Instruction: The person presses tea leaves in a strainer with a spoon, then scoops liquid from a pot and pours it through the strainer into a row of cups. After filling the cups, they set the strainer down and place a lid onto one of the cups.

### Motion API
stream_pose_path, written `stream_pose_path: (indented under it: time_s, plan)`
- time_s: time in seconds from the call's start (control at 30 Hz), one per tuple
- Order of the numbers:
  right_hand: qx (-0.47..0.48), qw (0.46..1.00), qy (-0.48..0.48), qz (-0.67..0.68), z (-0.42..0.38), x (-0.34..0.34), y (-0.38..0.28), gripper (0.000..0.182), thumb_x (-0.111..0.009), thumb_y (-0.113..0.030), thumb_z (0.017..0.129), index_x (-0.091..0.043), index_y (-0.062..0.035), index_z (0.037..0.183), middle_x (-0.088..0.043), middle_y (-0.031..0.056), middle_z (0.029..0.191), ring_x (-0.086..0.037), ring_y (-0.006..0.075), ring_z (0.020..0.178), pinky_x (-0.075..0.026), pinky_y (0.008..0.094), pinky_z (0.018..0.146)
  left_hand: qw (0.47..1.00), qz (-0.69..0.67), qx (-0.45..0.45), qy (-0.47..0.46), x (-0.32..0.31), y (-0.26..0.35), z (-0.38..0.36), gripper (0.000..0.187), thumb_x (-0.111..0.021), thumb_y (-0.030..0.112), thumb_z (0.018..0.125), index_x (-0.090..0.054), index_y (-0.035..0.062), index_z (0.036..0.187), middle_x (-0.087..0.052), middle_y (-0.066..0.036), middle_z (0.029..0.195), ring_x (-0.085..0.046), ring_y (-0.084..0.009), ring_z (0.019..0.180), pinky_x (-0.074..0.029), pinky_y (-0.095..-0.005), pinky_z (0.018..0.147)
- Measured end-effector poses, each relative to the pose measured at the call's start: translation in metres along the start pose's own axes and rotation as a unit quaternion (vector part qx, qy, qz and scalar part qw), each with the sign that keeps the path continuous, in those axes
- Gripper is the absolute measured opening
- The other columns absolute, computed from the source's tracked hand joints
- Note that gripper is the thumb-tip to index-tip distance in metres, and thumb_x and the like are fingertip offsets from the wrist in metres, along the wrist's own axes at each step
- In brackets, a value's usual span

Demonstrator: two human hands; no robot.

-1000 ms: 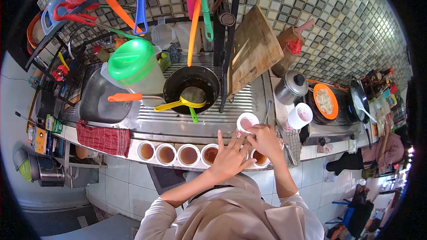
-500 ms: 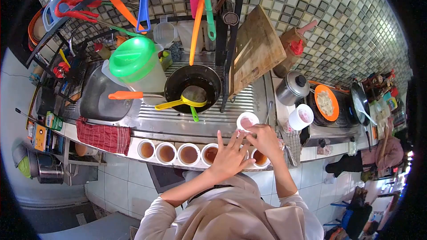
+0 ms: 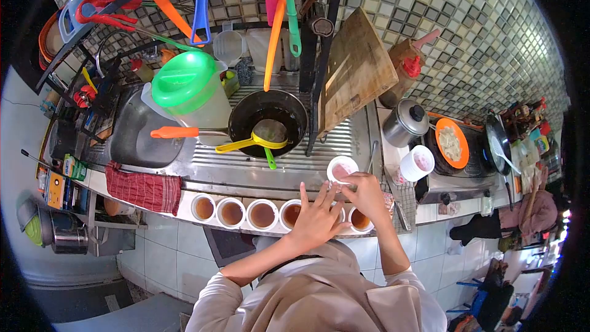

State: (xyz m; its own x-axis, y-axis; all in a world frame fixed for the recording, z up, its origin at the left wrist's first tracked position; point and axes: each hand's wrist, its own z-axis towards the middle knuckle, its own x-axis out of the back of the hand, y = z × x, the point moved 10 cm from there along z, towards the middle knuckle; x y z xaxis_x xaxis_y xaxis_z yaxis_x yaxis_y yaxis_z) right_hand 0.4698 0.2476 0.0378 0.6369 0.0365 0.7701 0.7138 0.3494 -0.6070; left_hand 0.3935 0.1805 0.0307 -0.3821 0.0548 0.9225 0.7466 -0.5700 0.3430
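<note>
My left hand is part-spread, my right hand curled at the white cup; I cannot tell their hold. Likely step: cup handling; next requires keeping it upright.

We cannot tell what, if anything, the right hand pinches beside the white cup, nor see the cups behind the left hand, the frying pan beneath the strainer, the blue handle's cropped top, or the distant person clearly.

white cup, pinkish inside, near brown-filled cups
</note>
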Motion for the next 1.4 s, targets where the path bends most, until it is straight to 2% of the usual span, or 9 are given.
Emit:
stream_pose_path:
  time_s: [0.17,0.23,0.33,0.57,0.7,1.03,1.4]
  plan:
    - [-0.013,0.999,0.003,0.046,-0.001,0.004,0.001,0.021,-0.063,-0.013,0.067,-0.065,-0.0014,0.084,-0.062,0.0155,0.083,-0.06,0.0301,0.073,-0.048,0.0338,0.067,1.0,-0.012,-0.004,-0.001,0.003,0.0,0.0,0.056,-0.046,0.05,0.079,-0.052,0.0051,0.112,-0.037,-0.02,0.127,-0.03,-0.0327,0.122,-0.004,-0.0685,0.09]
    - [-0.024,0.998,0.005,0.065,-0.002,0.005,0.002,0.021,-0.063,-0.012,0.067,-0.064,-0.0004,0.084,-0.062,0.0159,0.083,-0.06,0.0301,0.073,-0.048,0.0329,0.067,0.999,-0.035,-0.016,0.039,0.011,0.001,0.0,0.052,-0.047,0.046,0.08,-0.055,0.0009,0.104,-0.042,-0.019,0.122,-0.033,-0.0339,0.119,-0.003,-0.0674,0.092]
    - [-0.055,0.995,-0.003,0.087,-0.004,0.003,0.007,0.021,-0.063,-0.009,0.066,-0.064,0.0006,0.084,-0.062,0.0164,0.083,-0.061,0.0297,0.072,-0.048,0.0314,0.066,1.0,-0.024,-0.01,0.0,0.002,0.0,0.001,0.056,-0.046,0.05,0.079,-0.052,0.0042,0.112,-0.039,-0.02,0.125,-0.029,-0.0329,0.123,-0.002,-0.0681,0.091]
    - [-0.049,0.992,0.022,0.112,-0.006,0.002,0.014,0.02,-0.063,-0.007,0.065,-0.064,0.0022,0.083,-0.062,0.0164,0.08,-0.061,0.0282,0.069,-0.048,0.0302,0.063,1.0,-0.017,-0.006,0.004,0.001,-0.004,0.004,0.056,-0.045,0.05,0.08,-0.052,0.0041,0.111,-0.041,-0.018,0.124,-0.031,-0.0321,0.122,-0.001,-0.0678,0.091]
    - [-0.057,0.991,0.026,0.119,-0.009,0.001,0.017,0.019,-0.064,-0.006,0.064,-0.063,0.0028,0.082,-0.062,0.016,0.078,-0.061,0.0266,0.067,-0.048,0.0293,0.061,0.999,-0.02,-0.012,0.024,0.006,-0.003,0.006,0.055,-0.048,0.048,0.079,-0.053,0.0013,0.107,-0.047,-0.015,0.118,-0.037,-0.0302,0.117,-0.002,-0.0675,0.092]
    - [-0.055,0.992,0.018,0.114,-0.01,-0.005,0.017,0.017,-0.064,-0.005,0.063,-0.063,0.0011,0.079,-0.062,0.0151,0.077,-0.061,0.0256,0.067,-0.048,0.0293,0.062,1.0,-0.023,-0.011,0.002,0.005,-0.007,0.01,0.06,-0.05,0.054,0.075,-0.052,0.0043,0.108,-0.051,-0.014,0.111,-0.042,-0.0295,0.112,0.0,-0.0668,0.092]
    - [-0.048,0.993,0.023,0.101,-0.012,-0.006,0.019,0.017,-0.064,-0.005,0.062,-0.06,0.0003,0.078,-0.06,0.0164,0.075,-0.058,0.0292,0.067,-0.045,0.0333,0.061,0.999,-0.03,-0.02,0.013,0.005,-0.007,0.011,0.06,-0.054,0.052,0.072,-0.049,0.0046,0.109,-0.049,-0.013,0.111,-0.041,-0.0276,0.112,0.0,-0.0665,0.093]
